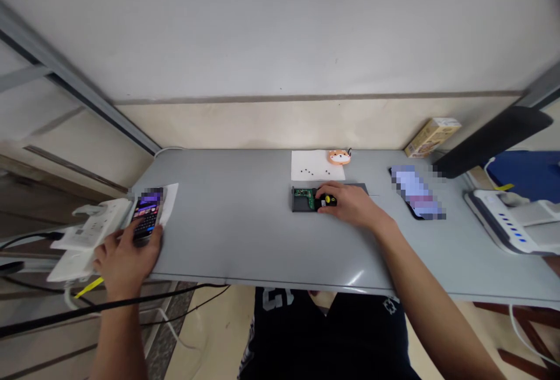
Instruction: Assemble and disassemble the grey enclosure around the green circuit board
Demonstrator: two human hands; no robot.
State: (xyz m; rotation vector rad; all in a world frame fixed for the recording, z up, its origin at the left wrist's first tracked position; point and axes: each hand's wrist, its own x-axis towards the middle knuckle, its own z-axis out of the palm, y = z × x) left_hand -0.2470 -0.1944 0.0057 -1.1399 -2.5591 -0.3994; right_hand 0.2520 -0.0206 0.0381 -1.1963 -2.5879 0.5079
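Observation:
My left hand (pixel 129 257) rests at the left end of the grey desk, its fingers apart on the lower part of a phone (pixel 147 212) with a lit screen. Near the desk's middle, my right hand (pixel 345 201) has its fingers curled round a black object with a yellow spot (pixel 328 199). That object is over the right part of an open dark case (pixel 301 208) with a green circuit board (pixel 303 192) in it. Behind the case lies white paper (pixel 300 161) with several tiny dark pieces and an orange-and-white animal-faced item (pixel 339 157).
A second phone (pixel 415 192) lies right of my right hand. Further right are a yellow box (pixel 432 136), a long black object (pixel 494 139) and a white charging unit (pixel 510 222). White power strips (pixel 102 225) and cables are at the left edge. Behind the desk (pixel 227 222) is a wall.

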